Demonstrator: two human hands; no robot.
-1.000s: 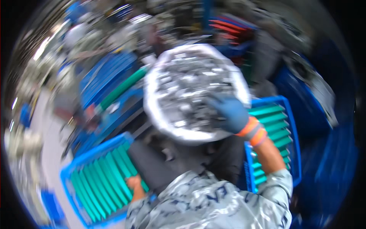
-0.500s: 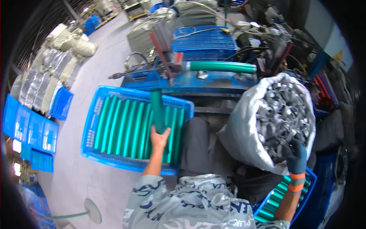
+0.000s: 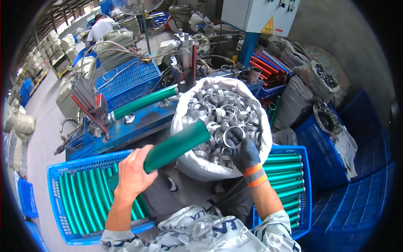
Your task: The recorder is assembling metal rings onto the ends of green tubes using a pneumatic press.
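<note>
My bare left hand (image 3: pixel 133 171) is closed round a green metal tube (image 3: pixel 178 145), which slants up to the right over the near rim of a white sack (image 3: pixel 184 161). My right hand (image 3: pixel 245 153), in a dark glove with an orange-striped cuff, grips a silver metal ring (image 3: pixel 234 137) by its side. The ring's opening faces me, close to the tube's far end but apart from it. Many similar loose rings (image 3: pixel 222 110) fill the sack. Another green tube (image 3: pixel 145 102) lies across the blue machine bench (image 3: pixel 126 130), between its two end fixtures.
Blue crates of green tubes stand at left (image 3: pixel 54 201) and right (image 3: pixel 308 185). A grey control box (image 3: pixel 258 17) on a blue post rises behind the sack. Red tubes (image 3: pixel 266 71) and more sacks lie at the back right. A person (image 3: pixel 102 29) bends over far off.
The view has swung right. My left hand has carried the green tube from above the left crate to over the sack. My right hand has lifted a ring out of the pile.
</note>
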